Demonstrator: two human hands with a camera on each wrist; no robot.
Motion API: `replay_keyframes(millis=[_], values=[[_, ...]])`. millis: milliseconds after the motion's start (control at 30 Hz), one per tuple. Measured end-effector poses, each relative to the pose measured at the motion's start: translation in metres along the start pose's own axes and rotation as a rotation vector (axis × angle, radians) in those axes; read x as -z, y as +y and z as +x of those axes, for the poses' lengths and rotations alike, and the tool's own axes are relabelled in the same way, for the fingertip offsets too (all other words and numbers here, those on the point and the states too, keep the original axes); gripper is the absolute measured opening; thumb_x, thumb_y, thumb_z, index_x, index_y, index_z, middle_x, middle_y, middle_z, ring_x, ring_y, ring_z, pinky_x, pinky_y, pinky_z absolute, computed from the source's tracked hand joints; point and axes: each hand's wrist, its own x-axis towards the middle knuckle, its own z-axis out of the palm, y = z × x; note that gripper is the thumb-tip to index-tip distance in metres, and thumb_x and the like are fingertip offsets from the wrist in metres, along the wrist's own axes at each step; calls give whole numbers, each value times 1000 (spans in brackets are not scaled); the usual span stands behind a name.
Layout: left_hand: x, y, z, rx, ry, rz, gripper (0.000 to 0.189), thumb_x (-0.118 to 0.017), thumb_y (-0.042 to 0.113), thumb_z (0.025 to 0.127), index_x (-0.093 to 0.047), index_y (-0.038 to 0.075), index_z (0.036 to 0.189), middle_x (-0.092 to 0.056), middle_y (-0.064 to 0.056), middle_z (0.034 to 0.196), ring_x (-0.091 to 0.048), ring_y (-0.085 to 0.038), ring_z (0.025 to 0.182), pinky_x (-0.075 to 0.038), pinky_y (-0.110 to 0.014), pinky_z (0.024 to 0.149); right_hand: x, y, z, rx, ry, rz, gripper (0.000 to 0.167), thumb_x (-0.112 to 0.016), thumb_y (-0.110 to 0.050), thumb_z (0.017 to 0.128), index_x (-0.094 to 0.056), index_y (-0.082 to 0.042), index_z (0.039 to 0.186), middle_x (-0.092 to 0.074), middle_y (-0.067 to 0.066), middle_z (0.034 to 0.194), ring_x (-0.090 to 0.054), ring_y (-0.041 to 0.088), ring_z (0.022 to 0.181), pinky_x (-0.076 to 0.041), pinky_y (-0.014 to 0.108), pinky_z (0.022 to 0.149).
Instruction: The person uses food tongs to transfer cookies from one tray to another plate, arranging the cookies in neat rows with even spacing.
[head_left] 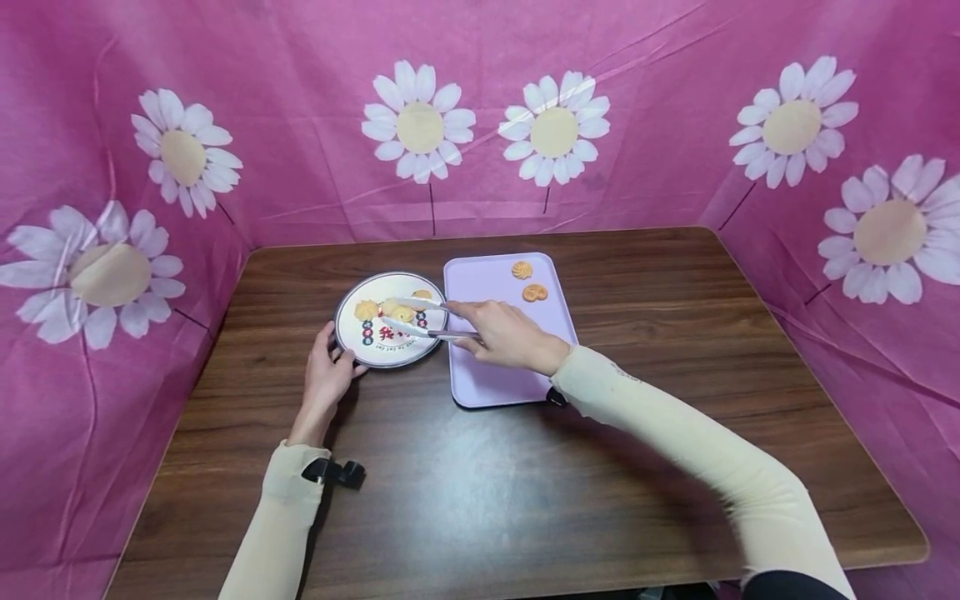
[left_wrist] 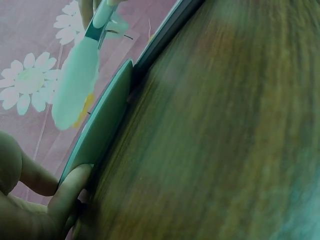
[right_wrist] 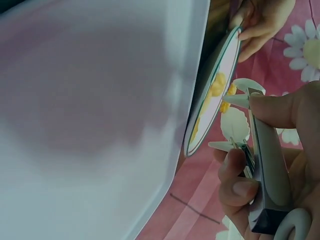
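Note:
My left hand (head_left: 326, 377) grips the near-left rim of a round white plate (head_left: 349, 333) with a dark edge and printed characters. Several butter cookies (head_left: 367, 310) lie on its upper half. In my right hand (head_left: 508, 335) are tongs (head_left: 408, 327) with metal arms and pale, broad tips. The tips are spread apart over the plate, around the cookies in the middle. From the right wrist view, thumb and fingers wrap the tongs' handle (right_wrist: 272, 170), and the tips stand just beside yellow cookies (right_wrist: 218, 84) on the tilted-looking plate.
A lilac rectangular tray (head_left: 487, 283) lies right beside the plate, under my right hand. On its far right part sit a round swirled cookie (head_left: 522, 270) and a pretzel-shaped cookie (head_left: 535, 292). Pink flowered cloth (head_left: 480, 208) hangs around the wooden table (head_left: 645, 300).

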Motion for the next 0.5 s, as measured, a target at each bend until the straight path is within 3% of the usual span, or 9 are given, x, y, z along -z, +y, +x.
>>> replay_keyframes(millis=[100,333,500], values=[[0,-1,0,2,2,-7,71,-34,-3,104,-7,9,168,-18,-21,172,-40,-32,151,-62,-8,81,-4,-6,4,5,-15,4,59,-71,-28,98,-53,-12,152,-75,9,104,-60,18,75,-62,40,62],[0,0,1,5,-5,-17,67,-31,-2,107,-6,10,169,-16,-19,173,-40,-32,150,-63,-10,84,-10,-15,13,49,-30,27,58,-70,-30,99,-54,-8,151,-76,10,119,-65,19,88,-65,43,74],[0,-1,1,-3,-6,-33,66,-30,-2,108,-6,9,169,-16,-21,173,-42,-34,147,-62,-8,82,-13,-19,20,48,-44,33,59,-69,-32,99,-54,-7,151,-76,10,113,-64,18,83,-63,39,70]])
